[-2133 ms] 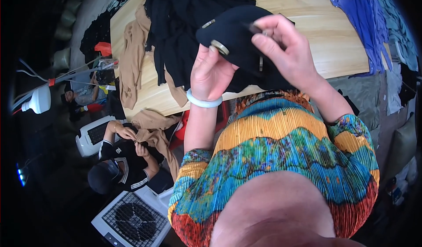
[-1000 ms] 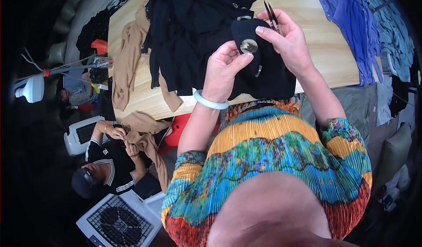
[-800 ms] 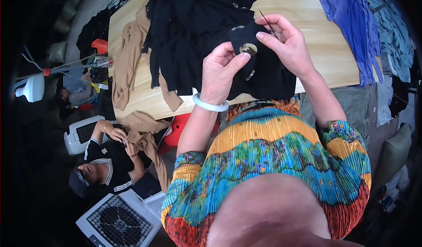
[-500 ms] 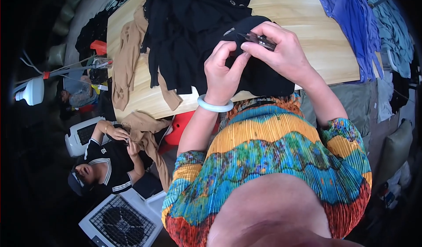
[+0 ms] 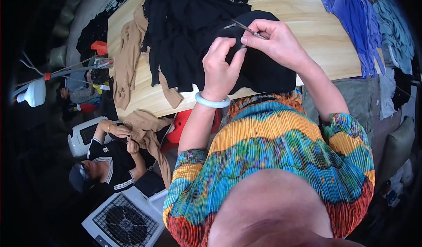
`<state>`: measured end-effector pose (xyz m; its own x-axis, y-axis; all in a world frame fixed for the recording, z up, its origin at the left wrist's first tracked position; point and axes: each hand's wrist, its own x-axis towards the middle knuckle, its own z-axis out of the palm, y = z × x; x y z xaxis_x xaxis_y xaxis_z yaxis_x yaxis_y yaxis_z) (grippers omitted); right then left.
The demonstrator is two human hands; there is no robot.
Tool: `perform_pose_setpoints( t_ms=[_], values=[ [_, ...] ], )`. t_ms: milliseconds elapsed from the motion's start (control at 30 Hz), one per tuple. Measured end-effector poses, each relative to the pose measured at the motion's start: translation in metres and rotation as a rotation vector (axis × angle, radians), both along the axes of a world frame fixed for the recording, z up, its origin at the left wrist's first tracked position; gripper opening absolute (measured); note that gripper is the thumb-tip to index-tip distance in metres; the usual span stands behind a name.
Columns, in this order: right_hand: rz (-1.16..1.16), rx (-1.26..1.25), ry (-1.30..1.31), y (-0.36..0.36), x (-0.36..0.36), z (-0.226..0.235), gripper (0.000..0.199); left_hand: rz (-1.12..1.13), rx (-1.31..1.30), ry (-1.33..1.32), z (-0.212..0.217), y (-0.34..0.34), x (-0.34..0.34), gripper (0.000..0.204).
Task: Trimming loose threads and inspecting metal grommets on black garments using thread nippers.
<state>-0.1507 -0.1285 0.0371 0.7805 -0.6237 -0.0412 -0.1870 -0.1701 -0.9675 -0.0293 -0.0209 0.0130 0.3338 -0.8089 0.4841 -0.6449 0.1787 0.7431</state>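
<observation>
A black knit garment (image 5: 182,36) with metal eyelets or round buttons lies over the table, its near part hanging at the front edge. My left hand (image 5: 220,69), a pale bangle at its wrist, is closed in a pinch on the black cloth. Just right of it, my right hand (image 5: 279,42) grips a pair of small metal thread snips (image 5: 243,26). Their blades point up and left over the garment, near a small light label (image 5: 229,26). The fingertips of both hands are close together, and the cloth between them is partly hidden.
The pale wooden table (image 5: 307,25) bears a tan knit garment (image 5: 127,62) at left and a blue-violet one (image 5: 351,23) at right. Teal cloth (image 5: 387,18) lies beyond. At lower left a co-worker handles tan knitwear (image 5: 147,126), near a white fan unit (image 5: 125,218) and a red stool (image 5: 180,128).
The snips have turned in my right hand, so their blades now show clearly, pointing up and left. My right hand has shifted slightly left; my left hand keeps its pinch.
</observation>
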Motion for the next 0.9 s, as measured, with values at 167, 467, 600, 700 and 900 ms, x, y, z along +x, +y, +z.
perform_pose_setpoints(
  t_ms=[167, 467, 600, 700, 900],
  values=[
    [-0.053, 0.116, -0.170, -0.001, 0.002, -0.008, 0.021, -0.212, 0.121, 0.809, 0.002, 0.005, 0.001, 0.019],
    [0.032, 0.047, -0.118, 0.002, 0.004, -0.005, 0.012, -0.132, 0.162, 0.482, -0.001, 0.008, -0.001, 0.018],
    [0.047, 0.119, -0.154, 0.003, 0.004, -0.002, 0.012, -0.132, 0.200, 0.409, -0.002, 0.009, 0.002, 0.018],
    [0.004, 0.162, -0.188, 0.004, 0.001, -0.002, 0.017, -0.201, 0.165, 0.867, 0.003, 0.008, 0.003, 0.020],
    [-0.005, 0.271, -0.255, 0.005, -0.005, 0.001, 0.015, -0.381, 0.073, 1.467, 0.006, 0.012, 0.007, 0.020]
  ],
)
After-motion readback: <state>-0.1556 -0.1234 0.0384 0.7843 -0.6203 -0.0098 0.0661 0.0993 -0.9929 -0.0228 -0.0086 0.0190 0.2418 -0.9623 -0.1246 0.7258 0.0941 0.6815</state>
